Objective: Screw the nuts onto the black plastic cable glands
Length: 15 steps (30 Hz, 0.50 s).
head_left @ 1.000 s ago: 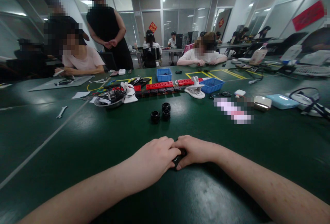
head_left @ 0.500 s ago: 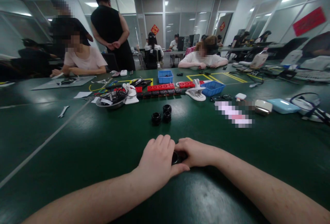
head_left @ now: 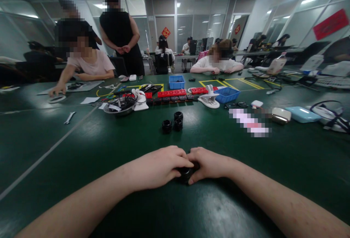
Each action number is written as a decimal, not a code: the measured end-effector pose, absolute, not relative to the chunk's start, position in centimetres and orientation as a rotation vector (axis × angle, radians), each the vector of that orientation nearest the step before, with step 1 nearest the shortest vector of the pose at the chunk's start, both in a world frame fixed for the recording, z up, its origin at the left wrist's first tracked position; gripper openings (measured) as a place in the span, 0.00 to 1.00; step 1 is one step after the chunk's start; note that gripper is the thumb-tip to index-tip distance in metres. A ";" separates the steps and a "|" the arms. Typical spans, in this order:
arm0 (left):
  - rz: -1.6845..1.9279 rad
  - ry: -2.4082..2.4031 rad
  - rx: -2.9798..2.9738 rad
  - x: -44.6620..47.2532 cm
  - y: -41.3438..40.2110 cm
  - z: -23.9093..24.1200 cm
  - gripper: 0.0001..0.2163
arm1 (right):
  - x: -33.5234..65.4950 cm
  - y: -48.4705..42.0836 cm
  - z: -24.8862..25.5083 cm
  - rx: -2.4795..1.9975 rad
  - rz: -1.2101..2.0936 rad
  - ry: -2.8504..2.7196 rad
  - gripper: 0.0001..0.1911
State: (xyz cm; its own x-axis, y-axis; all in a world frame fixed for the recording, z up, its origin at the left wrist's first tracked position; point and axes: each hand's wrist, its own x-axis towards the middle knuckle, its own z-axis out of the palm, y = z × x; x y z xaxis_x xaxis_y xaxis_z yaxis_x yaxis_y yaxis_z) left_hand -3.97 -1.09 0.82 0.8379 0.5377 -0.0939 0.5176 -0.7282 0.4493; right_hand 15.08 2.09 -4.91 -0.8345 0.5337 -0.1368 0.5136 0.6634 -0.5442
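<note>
In front of me on the green table is a black cylinder that looks like a camera lens (head_left: 186, 175), partly hidden by my fingers. My right hand (head_left: 203, 163) wraps around its right side, with the thumb at the near lower edge. From the left, my left hand (head_left: 166, 165) grips its top and left side with bent fingers and thumb. Beyond my hands stand three similar black lenses: one at the left (head_left: 166, 126), another at the back (head_left: 178, 116) and the last just in front of that (head_left: 178, 124).
A metal bowl of dark parts (head_left: 120, 109), red-topped strips (head_left: 171, 93), a white clamp (head_left: 209, 98) and a blue bin (head_left: 227, 94) lie farther back. A wrench (head_left: 69, 118) is at left, a light-blue case (head_left: 303, 114) at right. Co-workers sit across the table.
My left hand has turned and drawn back leftward, exposing more of the lens between my hands. At far left, a co-worker's hand has reached out to a white ring on the table.
</note>
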 end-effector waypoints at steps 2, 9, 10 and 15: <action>0.045 0.820 2.579 -3.7 -1.0 0.7 0.13 | 15.1 2.1 -4.9 -0.881 0.915 -2.834 0.18; 0.009 1.169 2.624 -2.6 -1.8 0.2 0.14 | 14.9 2.1 -4.9 -0.923 0.884 -2.846 0.18; -0.002 1.216 2.649 -2.4 -2.0 0.0 0.14 | 14.9 2.1 -4.9 -0.928 0.882 -2.847 0.17; 0.005 1.432 2.699 -1.5 -2.3 -1.1 0.20 | 14.9 2.1 -4.9 -0.919 0.887 -2.851 0.16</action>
